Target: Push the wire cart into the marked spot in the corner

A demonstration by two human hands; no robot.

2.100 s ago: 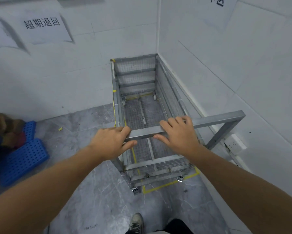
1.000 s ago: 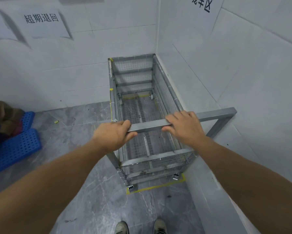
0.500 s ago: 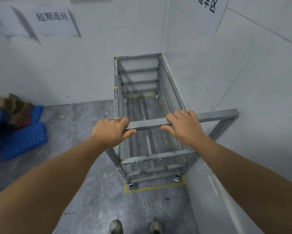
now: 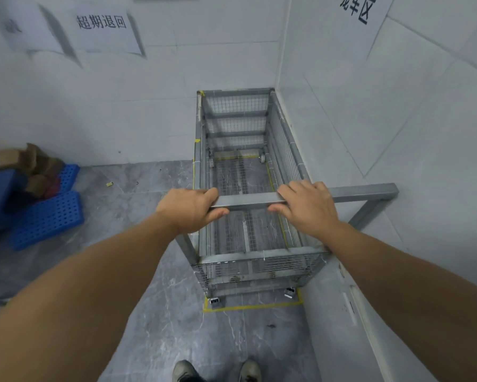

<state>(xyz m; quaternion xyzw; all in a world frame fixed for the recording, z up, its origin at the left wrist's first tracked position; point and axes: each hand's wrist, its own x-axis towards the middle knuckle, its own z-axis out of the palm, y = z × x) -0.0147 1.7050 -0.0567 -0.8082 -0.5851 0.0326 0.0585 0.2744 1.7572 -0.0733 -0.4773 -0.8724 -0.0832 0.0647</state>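
Observation:
The grey wire cart (image 4: 240,128) stands lengthwise in the room's corner, its far end against the back wall and its right side along the right wall. Yellow floor tape (image 4: 252,307) runs just past the near wheels and shows through the mesh floor. Both hands hold the cart's flat metal handle bar (image 4: 247,202): my left hand (image 4: 189,209) grips its left end, and my right hand (image 4: 307,206) wraps the bar right of its middle. The bar's right end (image 4: 369,188) reaches to the right wall.
Blue perforated plastic pallets (image 4: 48,216) with crumpled cardboard (image 4: 30,164) lie on the floor at the left by the back wall. Paper signs (image 4: 102,23) hang on the back wall. My shoes (image 4: 249,372) stand on the grey marble floor behind the cart.
The cart has rolled forward and straightened into the corner, so its near wheels now sit inside the yellow tape line. Both hands stay on the handle bar.

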